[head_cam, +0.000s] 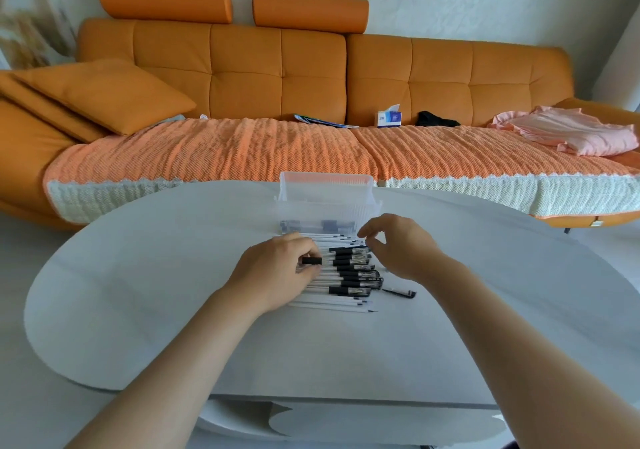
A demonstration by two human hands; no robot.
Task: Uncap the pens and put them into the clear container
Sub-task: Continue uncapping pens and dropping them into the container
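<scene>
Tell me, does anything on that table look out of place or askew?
Only one thing: a black pen piece lies alone on the table, just right of the pens. It is slanted, while they lie roughly parallel in a row. Nothing looks spilled or broken.

Pens (pixel 356 272) bear print, too blurred to read; tissue box (pixel 389 119) label likewise.
</scene>
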